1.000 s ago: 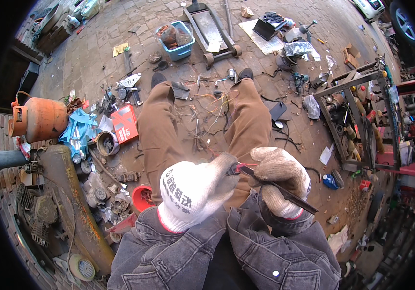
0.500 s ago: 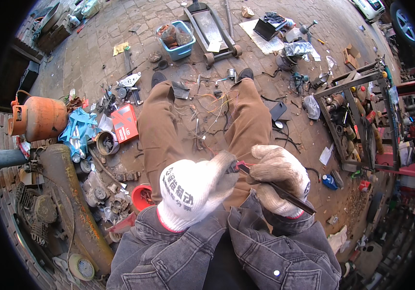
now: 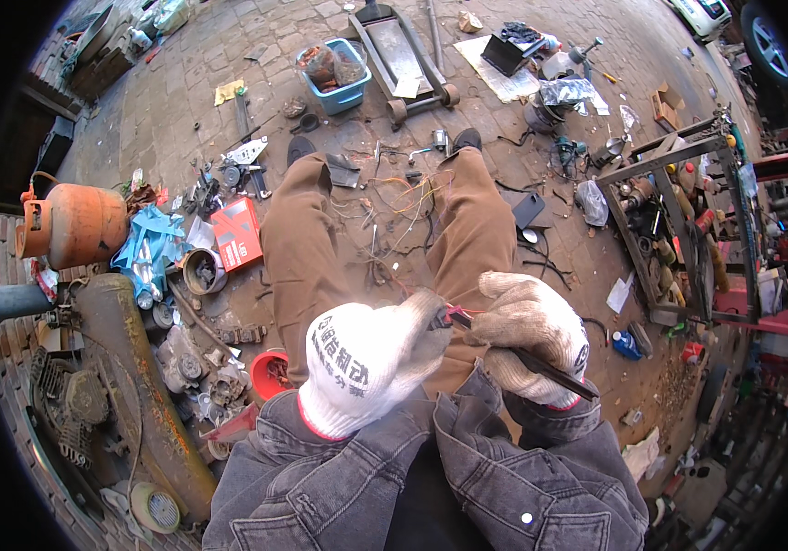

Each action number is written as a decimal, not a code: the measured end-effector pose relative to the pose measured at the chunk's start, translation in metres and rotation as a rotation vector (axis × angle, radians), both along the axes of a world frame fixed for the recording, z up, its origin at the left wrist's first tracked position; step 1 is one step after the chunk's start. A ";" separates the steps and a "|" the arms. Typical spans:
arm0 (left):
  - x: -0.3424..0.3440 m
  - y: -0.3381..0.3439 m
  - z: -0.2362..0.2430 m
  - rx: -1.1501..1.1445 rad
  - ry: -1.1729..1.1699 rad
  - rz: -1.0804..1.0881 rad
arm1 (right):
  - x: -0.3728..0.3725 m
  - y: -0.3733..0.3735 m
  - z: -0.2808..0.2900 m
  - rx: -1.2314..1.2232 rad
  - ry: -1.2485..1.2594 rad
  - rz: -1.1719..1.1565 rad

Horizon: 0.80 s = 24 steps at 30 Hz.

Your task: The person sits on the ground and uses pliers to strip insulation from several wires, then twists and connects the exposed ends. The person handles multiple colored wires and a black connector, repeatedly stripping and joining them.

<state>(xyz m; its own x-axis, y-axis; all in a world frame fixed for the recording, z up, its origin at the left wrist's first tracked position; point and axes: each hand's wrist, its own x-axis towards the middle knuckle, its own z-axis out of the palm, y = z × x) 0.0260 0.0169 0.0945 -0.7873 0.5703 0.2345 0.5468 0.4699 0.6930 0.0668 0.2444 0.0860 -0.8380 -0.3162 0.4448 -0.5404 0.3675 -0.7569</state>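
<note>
Left gloved hand (image 3: 364, 361) pinching small red piece (image 3: 455, 315) at fingertips; right gloved hand (image 3: 534, 335) curled around long dark strip (image 3: 556, 374), lower end jutting past palm's edge. Both things above lap, between knees; hands nearly touching. Red bowl (image 3: 270, 392) close by left sleeve; metal frame (image 3: 691, 257) well apart, right. Brick floor (image 3: 197, 119) stretches beyond feet.

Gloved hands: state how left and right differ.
The left hand shows its white, printed back; the right hand shows soiled, curled fingers. The right hand grips a long dark strip; the left hand's fingertips are at a small reddish piece. Both are white-gloved.
</note>
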 end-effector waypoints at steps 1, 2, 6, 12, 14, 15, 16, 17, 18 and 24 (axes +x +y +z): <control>0.000 0.000 0.000 -0.013 -0.017 -0.002 | 0.001 0.000 -0.001 -0.025 -0.019 0.002; 0.000 0.000 0.000 -0.022 -0.019 0.000 | 0.003 -0.001 -0.002 -0.046 -0.031 0.001; 0.000 -0.001 -0.002 -0.019 -0.013 0.009 | 0.010 -0.006 -0.005 -0.187 -0.177 -0.002; -0.001 0.000 -0.005 -0.008 -0.057 0.002 | 0.006 -0.014 -0.005 -0.310 -0.207 0.044; -0.001 -0.001 -0.005 -0.016 -0.061 0.005 | 0.002 -0.014 -0.001 -0.249 -0.162 0.029; -0.001 -0.001 -0.005 -0.015 -0.055 0.008 | 0.000 -0.013 0.002 -0.200 -0.131 0.017; -0.001 -0.001 -0.004 -0.013 -0.058 0.009 | -0.001 -0.012 0.004 -0.152 -0.100 0.004; -0.001 -0.001 -0.004 0.003 -0.056 0.010 | -0.003 -0.012 0.005 -0.103 -0.069 -0.008; -0.001 0.000 -0.005 0.019 -0.064 0.007 | -0.003 -0.013 0.005 -0.060 -0.045 -0.032; 0.001 0.000 -0.009 0.042 -0.051 0.009 | 0.005 -0.017 -0.008 -0.226 -0.123 -0.008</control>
